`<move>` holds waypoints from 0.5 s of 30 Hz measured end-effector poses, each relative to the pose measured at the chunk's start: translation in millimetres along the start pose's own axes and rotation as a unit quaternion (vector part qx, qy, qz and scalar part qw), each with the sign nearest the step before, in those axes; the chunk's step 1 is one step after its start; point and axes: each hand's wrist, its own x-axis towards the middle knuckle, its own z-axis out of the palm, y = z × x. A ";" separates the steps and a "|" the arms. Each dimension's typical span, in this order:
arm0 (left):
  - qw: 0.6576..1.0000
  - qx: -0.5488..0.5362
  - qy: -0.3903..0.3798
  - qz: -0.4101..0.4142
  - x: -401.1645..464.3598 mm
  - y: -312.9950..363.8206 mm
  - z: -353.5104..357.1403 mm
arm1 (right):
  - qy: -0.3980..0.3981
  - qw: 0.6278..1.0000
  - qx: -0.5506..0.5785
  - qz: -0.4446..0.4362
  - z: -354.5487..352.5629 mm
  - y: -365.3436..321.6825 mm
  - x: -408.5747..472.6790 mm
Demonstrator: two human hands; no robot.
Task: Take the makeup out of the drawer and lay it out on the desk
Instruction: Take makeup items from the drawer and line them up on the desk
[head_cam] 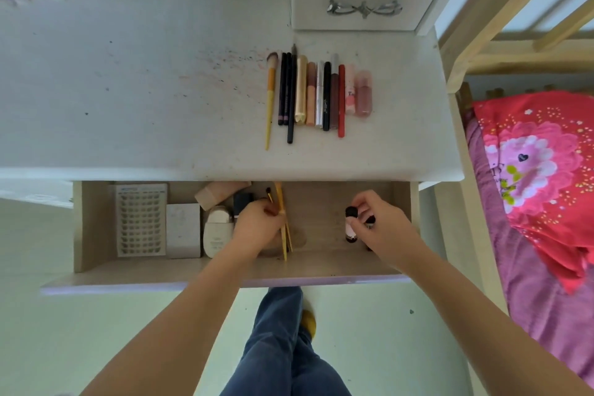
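Both hands are down in the open drawer (96,264) at 6 o'clock of the white surface (128,90). The left hand (257,228) has its grip clenched round a bundle of yellow-handled brushes (283,228), which stand on a slight tilt and reach toward the drawer's front wall. The right hand (382,228), at 3 o'clock of the left and well apart from it, pinches the black cap of a small bottle (350,225); a second dark item shows under its fingers, too hidden to name.

At 9 o'clock of the left hand lie a white flat bottle (217,235), a pale box (183,230) and a sheet of false lashes (140,219), side by side. A beige tube (218,193) and a dark square case (242,199) sit at the drawer's back.

On the surface, at 12 o'clock of the hands, a row of makeup (321,93) lies in parallel, touching or nearly so: a yellow brush (271,90) at its 9 o'clock end, then pencils, tubes, and a pink bottle (364,93) at its 3 o'clock end.
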 end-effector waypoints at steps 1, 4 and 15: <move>1.000 -0.002 -0.011 0.020 -13.6 -0.6 -9.7 | 0.010 0.999 0.022 -0.024 -9.8 -10.7 -0.3; 0.998 -0.025 -0.037 0.045 -38.0 12.1 -52.0 | 0.082 0.990 0.083 -0.077 -45.6 -40.4 12.5; 0.975 -0.157 0.033 0.151 -15.3 102.7 -105.4 | 0.283 0.954 0.082 0.049 -113.2 -36.5 136.8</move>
